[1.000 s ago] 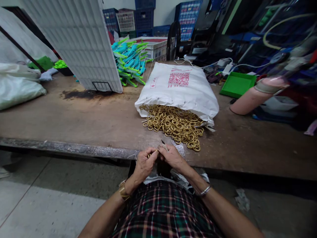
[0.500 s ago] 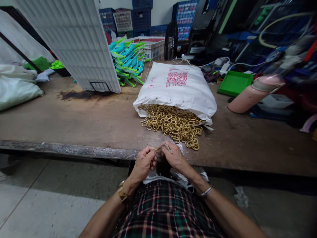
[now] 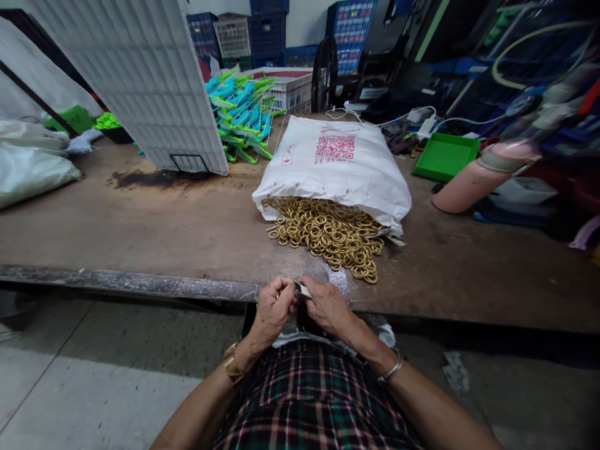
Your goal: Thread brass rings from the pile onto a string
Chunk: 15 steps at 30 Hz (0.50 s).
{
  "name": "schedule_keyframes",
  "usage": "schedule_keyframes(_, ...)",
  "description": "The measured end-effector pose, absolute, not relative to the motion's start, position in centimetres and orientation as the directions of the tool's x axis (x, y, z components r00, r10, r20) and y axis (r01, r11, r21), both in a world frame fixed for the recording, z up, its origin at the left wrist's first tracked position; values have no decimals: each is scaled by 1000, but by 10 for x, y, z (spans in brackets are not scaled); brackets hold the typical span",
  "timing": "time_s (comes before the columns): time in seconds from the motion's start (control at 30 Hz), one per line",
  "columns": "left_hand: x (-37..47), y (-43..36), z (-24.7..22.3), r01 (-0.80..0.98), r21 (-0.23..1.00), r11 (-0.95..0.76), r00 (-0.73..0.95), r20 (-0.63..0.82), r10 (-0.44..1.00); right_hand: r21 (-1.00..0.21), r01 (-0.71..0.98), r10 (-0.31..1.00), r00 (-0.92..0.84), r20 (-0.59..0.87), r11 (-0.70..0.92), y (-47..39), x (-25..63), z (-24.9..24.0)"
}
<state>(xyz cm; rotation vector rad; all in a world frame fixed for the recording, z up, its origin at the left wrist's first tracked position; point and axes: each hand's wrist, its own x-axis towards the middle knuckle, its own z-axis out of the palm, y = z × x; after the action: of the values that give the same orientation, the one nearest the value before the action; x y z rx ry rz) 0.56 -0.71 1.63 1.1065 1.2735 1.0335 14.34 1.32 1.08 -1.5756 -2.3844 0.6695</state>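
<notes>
My left hand (image 3: pixel 274 309) is closed in a pinch on a brass-coloured ring, mostly hidden by the fingers, at the table's front edge. Right beside it, my right hand (image 3: pixel 330 306) is closed round a small blade-like tool (image 3: pixel 304 290) whose pale tip points at the left fingertips. Beyond both hands, a heap of brass-coloured rings (image 3: pixel 328 234) spills from the mouth of a white sack (image 3: pixel 342 162) with red print, lying on its side.
On the brown table (image 3: pixel 140 231) stands a white ribbed panel (image 3: pixel 154 94) at the left. Blue and green plastic parts (image 3: pixel 244 115) are piled behind the sack. A green tray (image 3: pixel 446 156) and a pink bottle (image 3: pixel 473 181) stand at the right.
My right hand has turned and moved slightly down, bringing the tool's tip against the left fingertips. My left hand has barely moved.
</notes>
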Motion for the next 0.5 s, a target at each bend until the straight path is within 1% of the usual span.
schedule_keyframes(0.07,6,-11,20,33,984,176,42,-177,983,-446,838,910,-400,-107,316,14,144,11)
schedule_keyframes(0.13,6,-19,32,41,986,163,87,-166,982,-415,864,918,-370,-142,284,16,147,12)
schedule_keyframes(0.23,3,-34,55,28,987,160,277,-161,947,-345,910,943,-296,-152,230,20,157,15)
schedule_keyframes(0.3,-1,-40,63,-15,961,275,395,-247,885,-328,917,955,-276,-107,228,18,164,19)
schedule_keyframes(0.33,-4,-42,62,-17,933,359,431,-317,845,-345,907,954,-285,-88,240,15,168,21)
schedule_keyframes(0.4,-10,-42,49,-13,847,531,459,-467,756,-428,855,929,-361,-82,294,3,175,22)
schedule_keyframes(0.47,-16,-40,26,-83,735,673,454,-573,682,-527,776,873,-472,-119,348,-12,182,16)
schedule_keyframes(0.5,-19,-40,14,-116,671,732,445,-624,643,-556,754,849,-505,-153,349,-21,186,11)
